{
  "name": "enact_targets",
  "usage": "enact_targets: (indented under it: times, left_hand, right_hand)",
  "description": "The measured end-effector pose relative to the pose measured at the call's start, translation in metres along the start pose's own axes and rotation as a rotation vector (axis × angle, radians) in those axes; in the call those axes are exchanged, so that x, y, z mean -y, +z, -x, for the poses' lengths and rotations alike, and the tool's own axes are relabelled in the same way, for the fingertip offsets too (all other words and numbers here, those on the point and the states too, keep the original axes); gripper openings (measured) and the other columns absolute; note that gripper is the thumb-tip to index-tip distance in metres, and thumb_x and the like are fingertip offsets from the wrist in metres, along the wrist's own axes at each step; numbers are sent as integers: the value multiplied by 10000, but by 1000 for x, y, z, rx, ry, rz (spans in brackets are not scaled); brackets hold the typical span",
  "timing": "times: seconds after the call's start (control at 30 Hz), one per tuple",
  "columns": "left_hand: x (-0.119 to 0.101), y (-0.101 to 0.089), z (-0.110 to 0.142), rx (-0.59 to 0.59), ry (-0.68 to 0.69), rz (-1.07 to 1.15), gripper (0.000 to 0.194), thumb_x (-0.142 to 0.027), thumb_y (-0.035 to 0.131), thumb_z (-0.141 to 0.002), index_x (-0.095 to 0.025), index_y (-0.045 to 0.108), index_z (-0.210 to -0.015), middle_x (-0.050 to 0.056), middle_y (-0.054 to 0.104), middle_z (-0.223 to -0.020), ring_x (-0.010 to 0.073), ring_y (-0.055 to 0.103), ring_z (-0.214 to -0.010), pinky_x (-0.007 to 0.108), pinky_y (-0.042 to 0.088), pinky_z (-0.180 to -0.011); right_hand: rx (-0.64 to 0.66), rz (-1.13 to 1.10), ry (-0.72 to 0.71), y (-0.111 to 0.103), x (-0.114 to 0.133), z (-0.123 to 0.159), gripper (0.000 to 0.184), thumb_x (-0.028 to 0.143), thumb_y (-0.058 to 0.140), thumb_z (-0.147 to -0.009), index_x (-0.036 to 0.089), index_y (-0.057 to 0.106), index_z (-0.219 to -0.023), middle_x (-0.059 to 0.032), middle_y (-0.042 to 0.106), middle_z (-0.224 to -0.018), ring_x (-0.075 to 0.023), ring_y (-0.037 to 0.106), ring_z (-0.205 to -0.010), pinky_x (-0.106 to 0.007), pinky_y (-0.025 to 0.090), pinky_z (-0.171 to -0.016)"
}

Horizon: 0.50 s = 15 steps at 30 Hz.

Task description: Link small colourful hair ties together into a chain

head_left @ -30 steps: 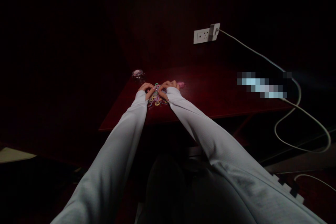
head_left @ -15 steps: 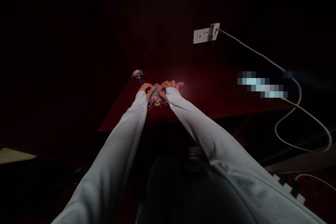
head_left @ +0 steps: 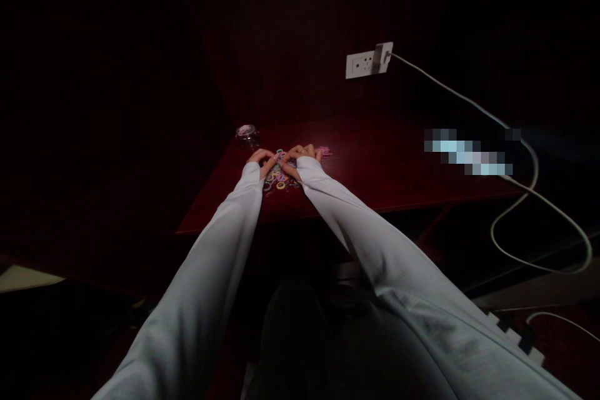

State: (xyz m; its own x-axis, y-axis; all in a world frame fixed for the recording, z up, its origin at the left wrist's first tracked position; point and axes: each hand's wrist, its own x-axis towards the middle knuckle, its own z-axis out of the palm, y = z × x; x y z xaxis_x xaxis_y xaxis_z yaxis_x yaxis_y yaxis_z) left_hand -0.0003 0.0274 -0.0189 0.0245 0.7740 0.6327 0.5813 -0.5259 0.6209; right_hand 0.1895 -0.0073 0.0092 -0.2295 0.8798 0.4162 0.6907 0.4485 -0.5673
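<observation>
A small pile of colourful hair ties (head_left: 280,185), in yellow, purple, green and other shades, lies on the dark red table (head_left: 365,181). Over the pile's left side my left hand (head_left: 261,158) bends inward, thumb and fingers closed together. My right hand (head_left: 299,154) comes from the other side with curled, closed fingers, and its tips nearly meet those of the left. Whatever is between the fingertips is too small to make out. Just beyond my right hand sits a little heap of pink pieces (head_left: 325,151).
A clear jar (head_left: 247,134) with something pinkish at its top stands at the table's back left. A wall socket (head_left: 368,61) holds a plugged-in charger, whose white cable (head_left: 464,97) loops down on the right. A blurred-out bright object (head_left: 469,153) lies at the table's right.
My right hand's fingertips have shifted slightly left, closer to the left hand. A purple hair tie shows more at the pile's near left. Otherwise the scene looks the same.
</observation>
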Motion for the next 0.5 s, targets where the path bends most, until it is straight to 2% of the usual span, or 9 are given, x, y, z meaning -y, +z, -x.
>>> enact_targets:
  times: [0.17, 0.5]
  left_hand:
    - [0, 1, 0, 5, -28, 3, 318, -487, 727, -908, -230, 661, -733, 16, 662, -812, 187, 585, -765, 301, 468, -707]
    - [-4, 2, 0, -34, -49, 50, 289, -313, 755, -906, -219, 652, -652, 14, 657, -760, 185, 598, -727, 314, 493, -737]
  right_hand:
    - [-1, -4, -60, 1, -4, 2, 169, 405, 723, -981, 284, 839, -995, -48, 743, -1199, -308, 494, -1235, -447, 270, -1049]
    - [-3, -19, -14, -2, -1, 2, 254, 444, 672, -1029, 261, 843, -987, -52, 777, -1216, -310, 504, -1258, -449, 261, -1055]
